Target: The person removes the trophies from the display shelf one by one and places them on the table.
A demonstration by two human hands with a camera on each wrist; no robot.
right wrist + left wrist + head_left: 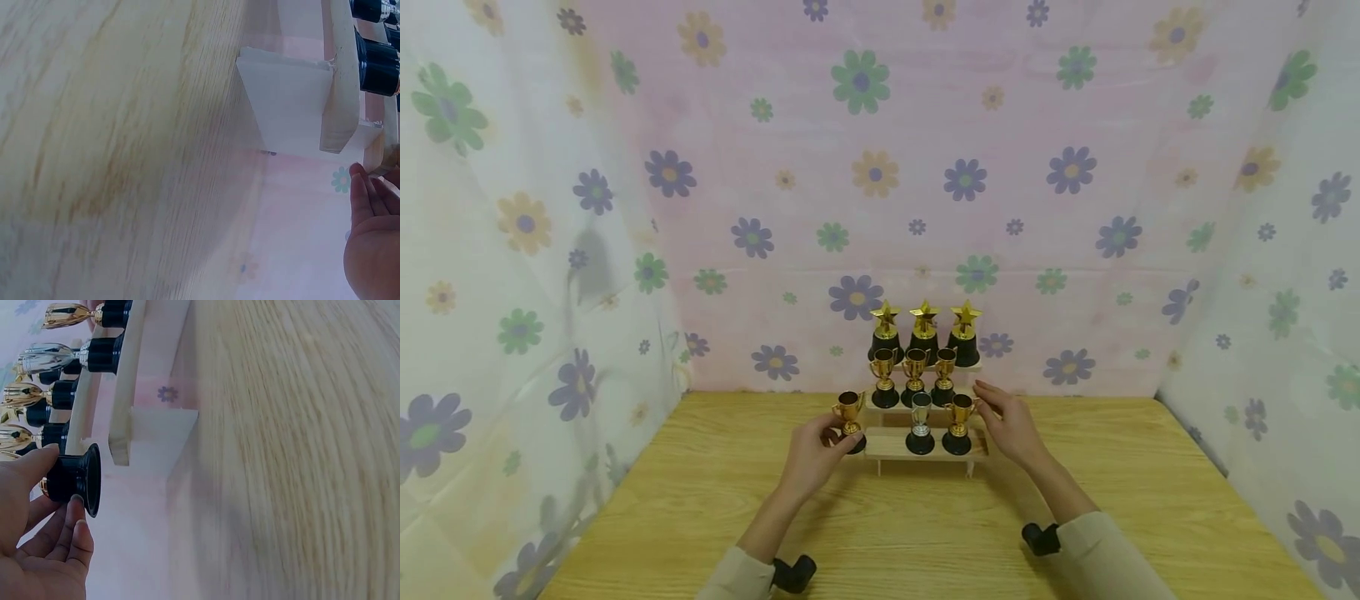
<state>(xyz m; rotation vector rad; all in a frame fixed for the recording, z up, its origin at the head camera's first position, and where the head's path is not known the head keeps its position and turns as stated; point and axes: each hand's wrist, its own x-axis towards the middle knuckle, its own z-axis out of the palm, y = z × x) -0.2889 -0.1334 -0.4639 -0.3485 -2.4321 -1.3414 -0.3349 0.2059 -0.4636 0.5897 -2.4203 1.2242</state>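
My left hand [814, 454] pinches a small gold trophy cup [849, 407] by its black base [74, 479], just off the left end of the bottom shelf. The cup is upright, its base clear of the shelf in the left wrist view. My right hand [1011, 423] is at the right side of the three-tier wooden stand [887, 446], its straight fingers [361, 194] at the end of the middle shelf [380, 156]. On the bottom shelf stand a silver trophy cup [921, 414] and a gold trophy cup [960, 414].
Three gold cups [914, 371] stand on the middle shelf, and three star trophies [925, 321] on the top one. White side supports [287, 100] hold the stand on the wood-grain table [917, 533]. A flowered cloth [917, 117] hangs behind and at both sides.
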